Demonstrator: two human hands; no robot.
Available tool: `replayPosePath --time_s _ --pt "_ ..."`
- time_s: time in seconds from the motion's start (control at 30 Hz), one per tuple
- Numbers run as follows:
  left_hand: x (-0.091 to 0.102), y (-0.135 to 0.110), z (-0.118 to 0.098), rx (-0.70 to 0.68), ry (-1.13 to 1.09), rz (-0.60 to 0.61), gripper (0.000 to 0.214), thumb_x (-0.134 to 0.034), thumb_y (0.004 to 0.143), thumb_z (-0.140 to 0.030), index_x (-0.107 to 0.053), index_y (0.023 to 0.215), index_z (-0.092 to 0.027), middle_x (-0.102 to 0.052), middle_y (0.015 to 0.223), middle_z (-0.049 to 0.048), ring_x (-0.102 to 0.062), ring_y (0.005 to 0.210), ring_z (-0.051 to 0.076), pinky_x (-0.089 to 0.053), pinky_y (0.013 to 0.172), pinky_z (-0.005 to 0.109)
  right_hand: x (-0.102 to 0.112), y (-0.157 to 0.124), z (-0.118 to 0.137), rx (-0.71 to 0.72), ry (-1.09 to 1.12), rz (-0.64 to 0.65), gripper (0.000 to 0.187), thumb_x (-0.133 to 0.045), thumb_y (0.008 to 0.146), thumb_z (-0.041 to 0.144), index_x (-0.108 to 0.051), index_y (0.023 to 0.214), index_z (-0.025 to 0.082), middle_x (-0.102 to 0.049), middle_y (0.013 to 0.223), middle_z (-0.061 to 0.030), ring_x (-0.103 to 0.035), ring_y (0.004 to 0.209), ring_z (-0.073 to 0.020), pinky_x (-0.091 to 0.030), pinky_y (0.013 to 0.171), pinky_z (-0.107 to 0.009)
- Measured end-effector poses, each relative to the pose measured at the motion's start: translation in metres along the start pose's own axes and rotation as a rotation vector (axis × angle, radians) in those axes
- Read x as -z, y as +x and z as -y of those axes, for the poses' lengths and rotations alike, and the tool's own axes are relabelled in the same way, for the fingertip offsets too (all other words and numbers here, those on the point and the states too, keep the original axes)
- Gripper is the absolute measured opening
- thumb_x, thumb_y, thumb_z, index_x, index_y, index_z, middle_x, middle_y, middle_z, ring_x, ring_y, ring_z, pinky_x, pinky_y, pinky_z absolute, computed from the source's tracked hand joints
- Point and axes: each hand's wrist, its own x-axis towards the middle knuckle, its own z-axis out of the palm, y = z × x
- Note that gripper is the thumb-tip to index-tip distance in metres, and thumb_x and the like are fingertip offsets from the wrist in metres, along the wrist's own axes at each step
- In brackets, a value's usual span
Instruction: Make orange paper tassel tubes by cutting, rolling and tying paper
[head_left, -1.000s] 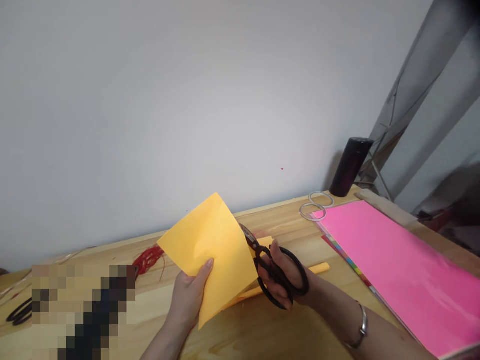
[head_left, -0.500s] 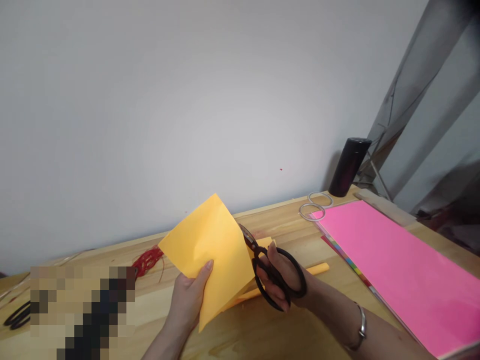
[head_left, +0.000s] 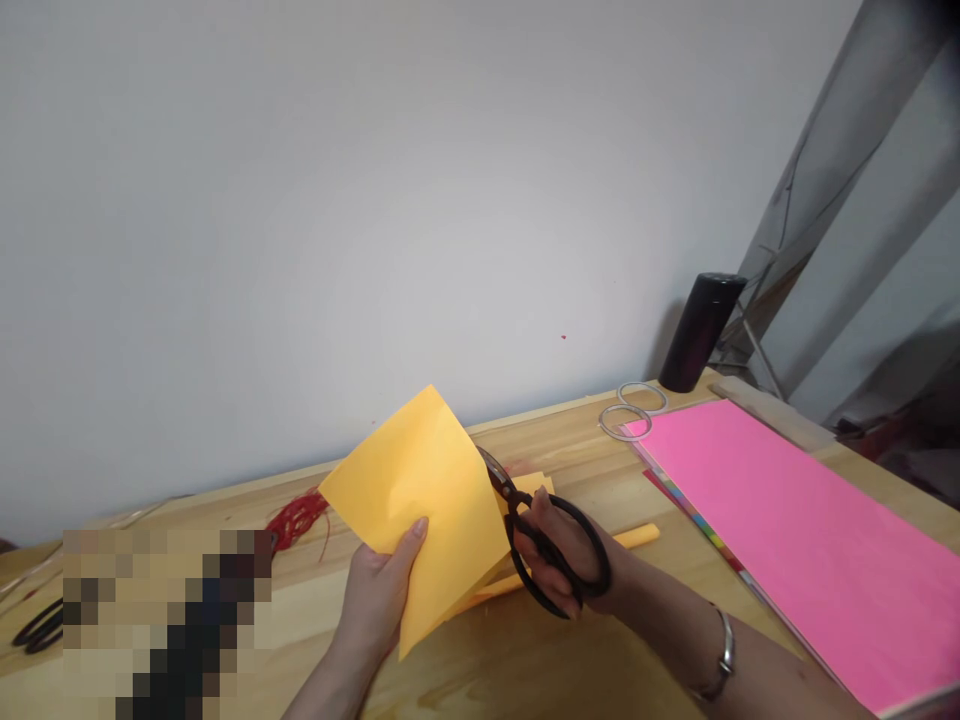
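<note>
My left hand (head_left: pixel 379 590) pinches the lower edge of a folded orange paper sheet (head_left: pixel 420 495), held tilted above the wooden table (head_left: pixel 517 660). In my right hand (head_left: pixel 570 560) are black scissors (head_left: pixel 547 545), fingers through the loops, blades running up behind the sheet's right edge. More orange paper (head_left: pixel 637 537) lies on the table under and to the right of the scissors. A silver bracelet sits on my right wrist.
A large pink sheet (head_left: pixel 795 540) on a stack of coloured paper covers the table's right side. Two clear tape rings (head_left: pixel 626 420) and a black cylinder (head_left: pixel 701 333) stand at the back right. Red thread (head_left: pixel 296 518) and another black scissors (head_left: pixel 37 628) lie left, beside a pixelated patch.
The scissor handles have closed slightly and shifted a little. The orange sheet and my left hand stay almost where they were.
</note>
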Motion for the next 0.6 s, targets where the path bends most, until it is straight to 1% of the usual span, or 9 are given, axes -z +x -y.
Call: replayPosePath --time_s 0.2,0.37,0.6 --pt "0.0009 0.0022 0.0026 -0.005 0.027 -0.030 0.030 -0.070 0.069 -0.024 -0.065 0.096 -0.011 -0.073 0.089 0.0110 -0.069 0.080 0.025 -0.056 0.070 0.033 0.0038 0.0013 -0.0057 0.007 0.016 0.008 0.065 -0.031 0.069 0.081 -0.042 0.063 0.017 -0.036 0.030 0.0095 -0.031 0.020 -0.0054 -0.022 0.022 -0.016" --pt "0.0026 0.0031 0.0032 -0.005 0.027 -0.015 0.033 -0.072 0.067 -0.026 -0.066 0.096 -0.010 -0.073 0.089 0.0119 -0.069 0.082 0.026 -0.056 0.071 0.033 0.0023 0.0002 -0.0045 0.001 0.027 0.007 0.070 -0.026 0.065 0.085 -0.043 0.063 0.017 -0.035 0.029 0.0093 -0.030 0.019 -0.0057 -0.022 0.022 -0.016" --pt "0.0054 0.0066 0.0079 -0.016 0.025 0.013 0.038 -0.072 0.066 -0.031 -0.065 0.098 -0.011 -0.073 0.090 0.0115 -0.068 0.084 0.026 -0.056 0.071 0.033 0.0049 -0.0001 -0.0044 0.008 0.052 0.026 0.070 -0.027 0.068 0.083 -0.047 0.061 0.016 -0.036 0.029 0.0082 -0.033 0.021 -0.0062 -0.025 0.023 -0.016"
